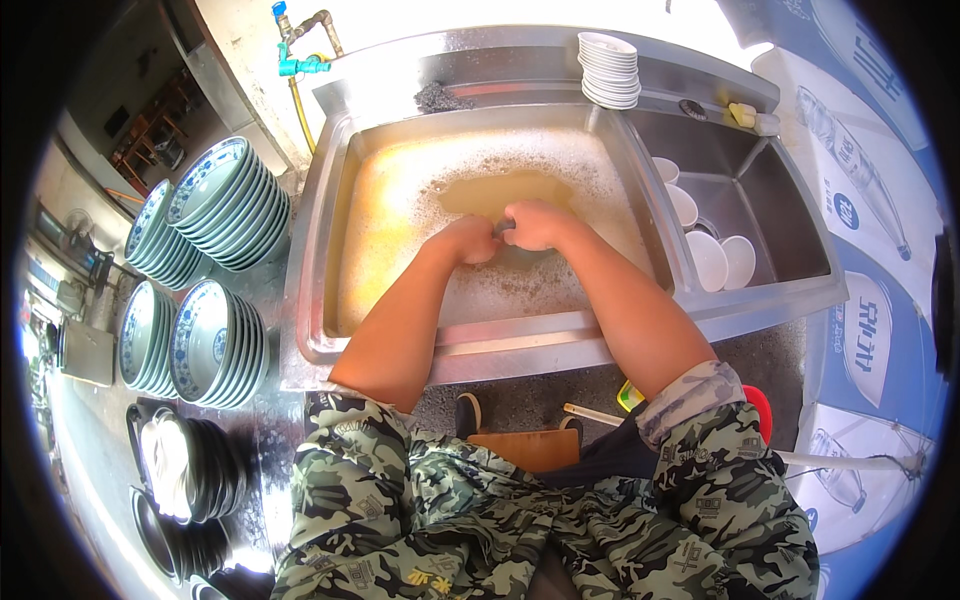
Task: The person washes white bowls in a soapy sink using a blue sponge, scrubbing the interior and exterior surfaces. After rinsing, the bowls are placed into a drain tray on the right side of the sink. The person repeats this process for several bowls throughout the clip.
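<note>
A large stainless steel sink basin (667,274) is filled with yellowish, foamy water (397,225). Just above its surface, near the middle, my left hand (472,238) and my right hand (535,225) meet as fists. Between them shows a small grey item (505,225), perhaps a cloth or pad, gripped by both; most of it is hidden by my fingers. Under my hands the foam parts, and a pale greyish patch shows in the water, too murky to identify.
Blue-patterned bowls (217,341) stand stacked at left, with dark dishes (199,472) nearer me. The smaller basin (780,232) on the right holds several white cups (705,259). Small white dishes (607,71) are stacked on the back ledge beside steel wool (442,97). A tap (300,66) is at upper left.
</note>
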### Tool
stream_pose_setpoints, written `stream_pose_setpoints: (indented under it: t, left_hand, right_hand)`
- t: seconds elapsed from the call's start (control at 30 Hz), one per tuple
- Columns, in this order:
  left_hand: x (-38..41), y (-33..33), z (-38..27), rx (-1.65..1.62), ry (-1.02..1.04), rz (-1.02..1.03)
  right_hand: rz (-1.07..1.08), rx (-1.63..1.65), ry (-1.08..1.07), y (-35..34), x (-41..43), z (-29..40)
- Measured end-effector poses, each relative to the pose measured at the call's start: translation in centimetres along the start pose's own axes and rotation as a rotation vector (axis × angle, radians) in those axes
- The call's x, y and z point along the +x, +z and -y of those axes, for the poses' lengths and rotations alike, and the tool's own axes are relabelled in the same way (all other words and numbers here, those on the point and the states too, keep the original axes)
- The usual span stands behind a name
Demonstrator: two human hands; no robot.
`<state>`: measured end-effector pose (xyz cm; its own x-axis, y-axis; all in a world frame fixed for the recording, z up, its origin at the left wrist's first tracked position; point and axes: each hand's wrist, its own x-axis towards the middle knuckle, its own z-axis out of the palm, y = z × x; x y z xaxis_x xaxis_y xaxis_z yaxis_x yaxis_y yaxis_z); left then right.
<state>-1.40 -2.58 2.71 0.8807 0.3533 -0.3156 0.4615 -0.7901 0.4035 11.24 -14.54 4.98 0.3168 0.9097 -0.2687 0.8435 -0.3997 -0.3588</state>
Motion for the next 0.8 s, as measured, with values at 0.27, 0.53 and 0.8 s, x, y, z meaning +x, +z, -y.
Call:
stream_pose_setpoints:
  t: [0.27,0.53,0.8]
  left_hand:
    - [0.02,0.13,0.06,-0.023,0.014,-0.013]
    - [0.11,0.18,0.15,-0.034,0.016,-0.002]
    - [-0.32,-0.09,-0.29,-0.015,0.002,-0.001]
  right_hand:
    - [0.009,-0.007,0.017,-0.04,-0.10,0.08]
    - [0.003,-0.013,-0.010,0.00,-0.01,0.01]
    - [0.008,-0.016,0.008,0.10,0.19,0.05]
